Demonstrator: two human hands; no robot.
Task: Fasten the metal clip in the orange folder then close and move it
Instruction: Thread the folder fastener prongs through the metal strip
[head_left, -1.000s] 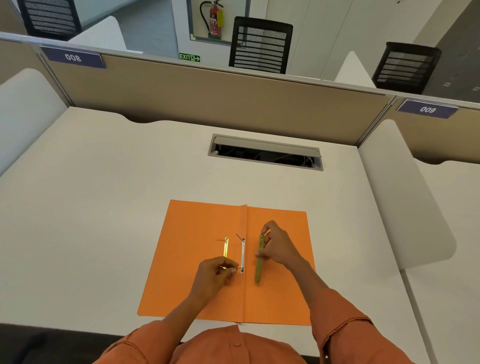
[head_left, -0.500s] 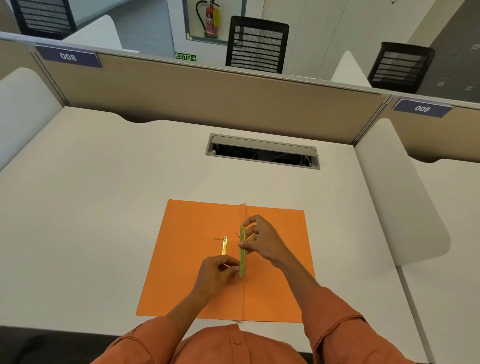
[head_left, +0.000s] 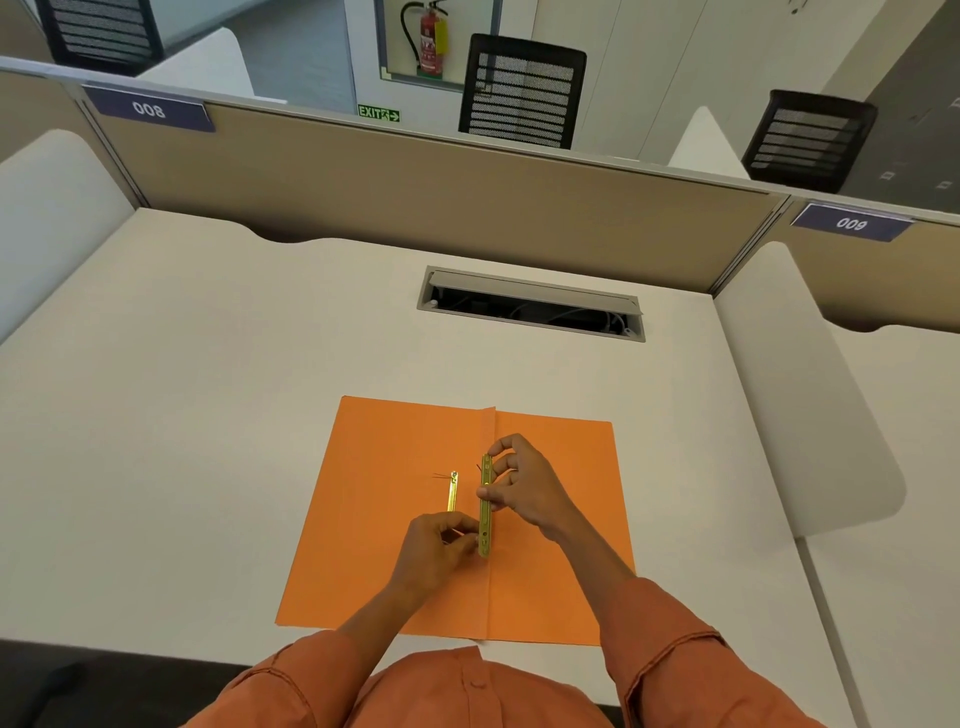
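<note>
An orange folder (head_left: 384, 519) lies open and flat on the white desk near the front edge. Over its centre fold, my right hand (head_left: 524, 483) pinches the upper half of a brass clip bar (head_left: 485, 506) that stands lengthwise along the spine. At the bar's lower end my left hand (head_left: 436, 551) has its fingertips closed on a thin metal prong; which part it grips is partly hidden. A second short brass strip (head_left: 452, 492) lies on the left flap, just left of the bar.
A cable slot (head_left: 530, 304) with an open lid is set in the white desk (head_left: 208, 415) beyond the folder. Beige partition panels (head_left: 415, 192) close off the back, white dividers (head_left: 810, 405) the sides. Office chairs stand behind the partition.
My right hand carried the brass bar from the right flap leftward onto the spine, covering the white fastener strip. My left hand stayed near the lower prong.
</note>
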